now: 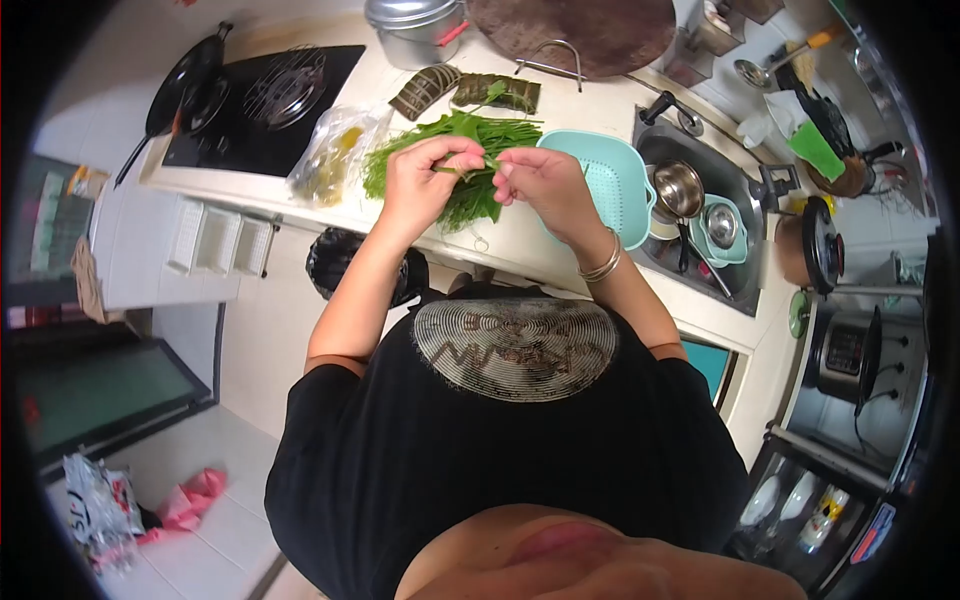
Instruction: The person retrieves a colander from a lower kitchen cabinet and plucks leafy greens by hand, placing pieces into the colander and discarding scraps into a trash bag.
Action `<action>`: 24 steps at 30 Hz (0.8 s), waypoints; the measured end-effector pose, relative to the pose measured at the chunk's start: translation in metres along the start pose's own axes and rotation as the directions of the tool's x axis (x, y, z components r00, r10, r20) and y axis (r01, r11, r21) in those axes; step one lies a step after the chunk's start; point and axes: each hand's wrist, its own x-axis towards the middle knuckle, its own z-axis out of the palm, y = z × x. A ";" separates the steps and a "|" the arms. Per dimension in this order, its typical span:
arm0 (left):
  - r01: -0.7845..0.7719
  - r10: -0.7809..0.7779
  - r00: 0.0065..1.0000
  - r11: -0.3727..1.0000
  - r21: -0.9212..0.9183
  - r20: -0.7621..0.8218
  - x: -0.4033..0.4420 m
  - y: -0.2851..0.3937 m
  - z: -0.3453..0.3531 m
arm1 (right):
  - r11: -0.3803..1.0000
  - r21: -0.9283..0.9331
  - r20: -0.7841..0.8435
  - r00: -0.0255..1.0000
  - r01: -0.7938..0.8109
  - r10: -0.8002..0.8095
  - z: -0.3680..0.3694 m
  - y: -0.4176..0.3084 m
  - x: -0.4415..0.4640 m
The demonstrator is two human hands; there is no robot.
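My left hand (425,180) and my right hand (548,188) meet above a pile of leafy greens (455,125) on the counter. Between the fingertips of both hands is a thin green stem (488,163), and each hand is closed in a pinch on it. Close to my right hand stands a turquoise colander (618,178), partly covered by that hand and wrist. Left of the greens lies a clear plastic bag (335,155) with something yellowish inside. Two dark leaf-wrapped bundles tied with string (497,92) rest behind the pile.
A sink (745,285) at the right holds a metal pot (677,188) and other dishes. At the left is a black cooktop (250,140) with a wok (187,80). A lidded metal pot (412,35) stands behind; a black-lined bin (325,262) is below the counter.
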 end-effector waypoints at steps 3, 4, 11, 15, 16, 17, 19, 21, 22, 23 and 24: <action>-0.219 0.223 0.974 0.969 0.118 -0.027 -0.022 0.005 0.000 | 0.941 0.311 0.106 0.989 -0.135 0.107 0.004 0.005 -0.016; -0.207 0.214 0.976 0.969 0.133 -0.036 -0.032 0.007 -0.001 | 0.938 0.315 0.124 0.986 -0.147 0.113 0.007 0.008 -0.020; 0.042 -0.016 0.989 0.983 0.177 -0.146 -0.103 0.012 -0.015 | 0.851 0.444 0.315 0.938 -0.279 0.143 0.045 0.045 -0.034; 0.176 -0.146 0.944 0.981 0.078 -0.296 -0.140 0.009 -0.036 | 0.844 0.428 0.386 0.909 -0.325 0.154 0.079 0.068 -0.030; 0.195 -0.201 0.909 0.979 -0.055 -0.366 -0.147 0.008 -0.043 | 0.836 0.422 0.403 0.899 -0.350 0.172 0.088 0.073 -0.028; 0.198 -0.262 0.866 0.962 -0.189 -0.426 -0.154 0.007 -0.051 | 0.832 0.411 0.414 0.889 -0.373 0.194 0.097 0.076 -0.027; 0.228 -0.363 0.762 0.926 -0.302 -0.536 -0.161 0.011 -0.074 | 0.844 0.359 0.412 0.879 -0.398 0.239 0.114 0.085 -0.021; 0.231 -0.404 0.694 0.909 -0.346 -0.596 -0.168 0.015 -0.109 | 0.854 0.306 0.401 0.871 -0.421 0.285 0.129 0.097 -0.012; 0.172 -0.377 0.691 0.915 -0.366 -0.617 -0.171 0.012 -0.132 | 0.887 0.233 0.361 0.883 -0.398 0.301 0.136 0.103 -0.006; 0.113 -0.350 0.687 0.917 -0.382 -0.637 -0.171 0.011 -0.150 | 0.914 0.160 0.319 0.896 -0.373 0.310 0.143 0.111 0.001; 0.115 -0.353 0.682 0.917 -0.383 -0.641 -0.168 0.013 -0.164 | 0.912 0.156 0.323 0.892 -0.379 0.316 0.149 0.123 0.010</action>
